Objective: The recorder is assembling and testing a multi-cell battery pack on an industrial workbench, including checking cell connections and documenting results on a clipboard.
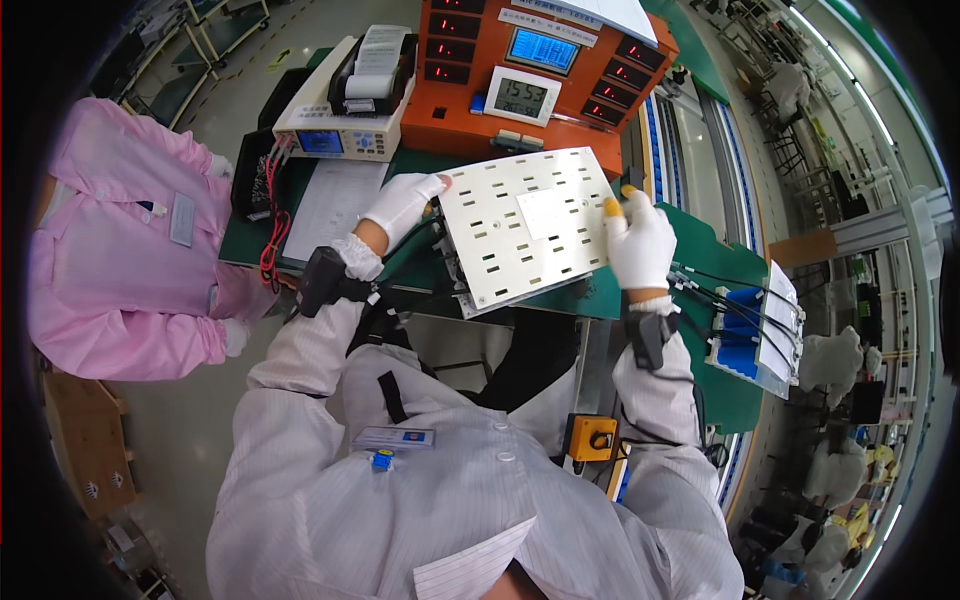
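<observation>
A white slotted panel (505, 255) is tilted in front of me, with a small blank white label (541, 215) on its face. My left hand (403, 208), in a white glove with bare fingertips, closes on its upper left corner. At the right edge, my gloved right hand (641, 246) grips the panel, yellow covers on its thumb and a fingertip. Along the panel's left side a darker layer shows beneath it, and black cables run beside my left wrist. What lies under the panel is hidden.
Behind the panel stands an orange test station (450, 100) with red displays and a clock (521, 95). Left of it sits a bench meter (340, 135) with red leads. A blue-and-white rack (740, 330) with black cables is at right. A person in pink (140, 250) is at left.
</observation>
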`<action>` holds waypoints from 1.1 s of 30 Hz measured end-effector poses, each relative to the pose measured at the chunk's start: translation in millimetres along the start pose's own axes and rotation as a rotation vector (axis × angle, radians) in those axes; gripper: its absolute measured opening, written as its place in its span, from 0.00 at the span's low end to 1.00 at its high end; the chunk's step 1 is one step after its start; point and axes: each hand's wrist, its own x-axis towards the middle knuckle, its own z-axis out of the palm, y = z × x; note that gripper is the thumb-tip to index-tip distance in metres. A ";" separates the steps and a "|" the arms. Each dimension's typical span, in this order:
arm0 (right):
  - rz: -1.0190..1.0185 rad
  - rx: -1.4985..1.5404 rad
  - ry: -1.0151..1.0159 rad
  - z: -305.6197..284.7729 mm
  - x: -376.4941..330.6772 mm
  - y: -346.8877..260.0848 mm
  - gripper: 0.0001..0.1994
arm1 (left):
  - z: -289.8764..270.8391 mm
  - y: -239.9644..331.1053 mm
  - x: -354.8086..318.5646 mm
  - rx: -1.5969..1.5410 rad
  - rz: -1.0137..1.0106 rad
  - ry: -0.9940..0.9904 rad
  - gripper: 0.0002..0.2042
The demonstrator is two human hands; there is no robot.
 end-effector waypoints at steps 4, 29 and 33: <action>-0.482 0.043 -0.150 -20.5 -45.7 -48.1 0.26 | -1.2 -0.9 -21.3 0.248 0.024 0.063 0.23; 0.181 0.643 -0.080 39.3 -43.3 65.9 0.29 | -2.0 -13.3 -94.0 1.033 0.922 -0.068 0.16; 0.351 1.202 -0.318 55.6 -85.6 83.4 0.38 | 1.7 -21.5 -78.2 1.099 0.847 -0.235 0.15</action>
